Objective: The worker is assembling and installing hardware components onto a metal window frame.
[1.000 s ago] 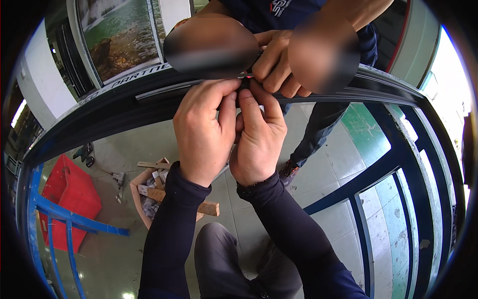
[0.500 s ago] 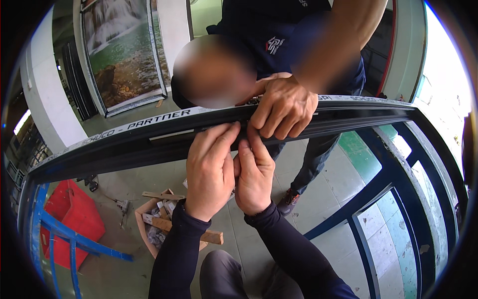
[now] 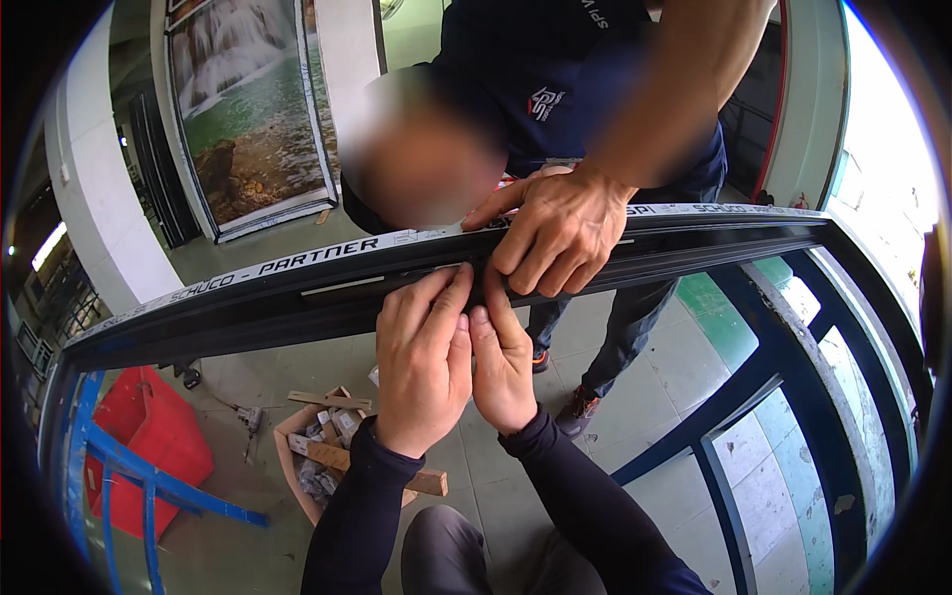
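A long black window or door frame profile point(image 3: 258, 322), with white protective film point(image 3: 317, 250) on its outer face, runs crosswise before me. My left hand point(image 3: 426, 362) and my right hand point(image 3: 504, 372) are side by side at its middle, with the fingertips gathered at the inner channel. Both hands' fingers are pinched, thumbs near each other, around a small dark part that I cannot make out. Close by on the right, a co-worker's hand point(image 3: 570, 233) grips the profile from above, its fingers curled over the near side. Left of my hands, a thin pale slot point(image 3: 342, 286) marks the channel.
The frame rests by blue metal stands point(image 3: 164, 486) at left and right. On the floor are a red bin point(image 3: 149, 446), a box point(image 3: 293, 446) of offcuts and a power tool point(image 3: 250, 421). The co-worker leans over the far side. A waterfall picture panel point(image 3: 253, 129) stands behind.
The profile sits slightly lower in view at its middle. The co-worker's hand has shifted, with a finger now stretched along the film. My hands remain pinched at the same spot.
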A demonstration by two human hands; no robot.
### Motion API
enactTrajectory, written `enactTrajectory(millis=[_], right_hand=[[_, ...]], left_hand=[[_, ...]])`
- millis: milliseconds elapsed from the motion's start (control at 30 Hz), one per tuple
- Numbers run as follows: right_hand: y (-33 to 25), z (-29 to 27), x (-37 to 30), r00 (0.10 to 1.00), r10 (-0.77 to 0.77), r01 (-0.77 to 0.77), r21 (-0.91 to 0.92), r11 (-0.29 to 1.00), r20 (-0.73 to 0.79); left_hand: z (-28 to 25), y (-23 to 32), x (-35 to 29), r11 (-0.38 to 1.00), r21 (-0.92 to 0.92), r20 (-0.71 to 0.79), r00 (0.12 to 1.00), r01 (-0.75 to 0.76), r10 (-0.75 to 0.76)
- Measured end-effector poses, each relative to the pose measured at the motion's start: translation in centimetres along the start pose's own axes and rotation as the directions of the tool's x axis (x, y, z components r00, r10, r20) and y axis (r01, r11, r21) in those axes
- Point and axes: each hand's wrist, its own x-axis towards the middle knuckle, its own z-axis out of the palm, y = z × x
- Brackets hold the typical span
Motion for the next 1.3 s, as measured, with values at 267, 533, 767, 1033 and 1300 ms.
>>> enactTrajectory(millis=[267,533,767,1033,1300], right_hand=[[-0.6,-0.4,-0.3,1.0,-0.002,0.003,-0.018,1.0,0.021],[-0.6,-1.0,-0.3,0.999,-0.013,0.016,-0.106,0.994,0.033],[-0.9,-1.4,-0.2,0.999,-0.037,0.042,-0.135,0.99,0.04],[-0.9,-1.0,0.1,0.998,-0.034,0.038,-0.081,0.996,0.048],[-0.4,-1.2,0.1,0.997,-0.053,0.057,-0.079,0.995,0.054]], left_hand=[[0.2,0.0,-0.2,0.999,0.036,0.024,1.0,-0.014,0.013],[0.4,0.4,-0.5,0.991,0.131,0.055,0.998,-0.008,0.001],[1.0,0.3,-0.7,0.989,0.149,0.04,0.999,-0.007,0.001],[1.3,0.2,-0.8,0.982,0.184,0.011,1.0,-0.031,0.03],[1.7,-0.2,-1.0,0.977,0.208,-0.006,0.999,-0.049,0.052]])
